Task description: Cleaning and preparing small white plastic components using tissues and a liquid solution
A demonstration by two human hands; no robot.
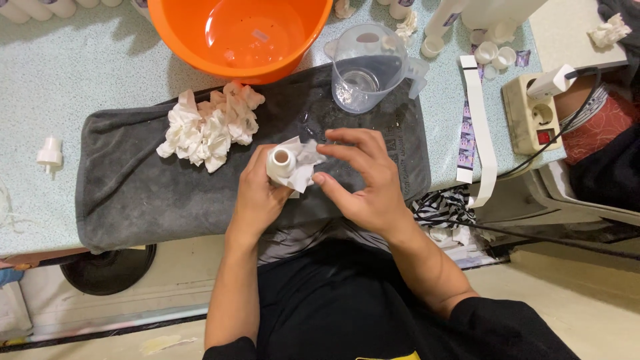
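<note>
Spray cap: a small white pump cap [49, 154] lies alone on the speckled worktop [67, 73], at the far left, just off the towel's edge.
Towel: a dark grey towel [133, 187] is spread over the worktop's near edge, under both hands.
Used tissues: a heap of crumpled white tissue [210, 127] sits on the towel, left of the hands.
Basin: an orange plastic basin [240, 33] stands behind the towel, its rim overlapping the towel's far edge.
Left hand: the left hand [257, 197] has its grip closed round a small white bottle [281, 162], open mouth turned up to the camera, held above the towel's middle.
Tissue wad: a white tissue [303, 163] is pressed against the bottle's right side, between the two hands.
Right hand: the right hand [367, 180] is just right of the bottle, fingers spread and curved; its fingertips meet the tissue, a loose grip rather than a closed one.
Jug: a clear measuring jug [367, 67] stands on the towel behind the right hand.
Label strip: a long white backing strip [481, 127] lies on the worktop right of the towel.
Socket block: a beige power strip [530, 110] with a plug in it sits at the far right.
</note>
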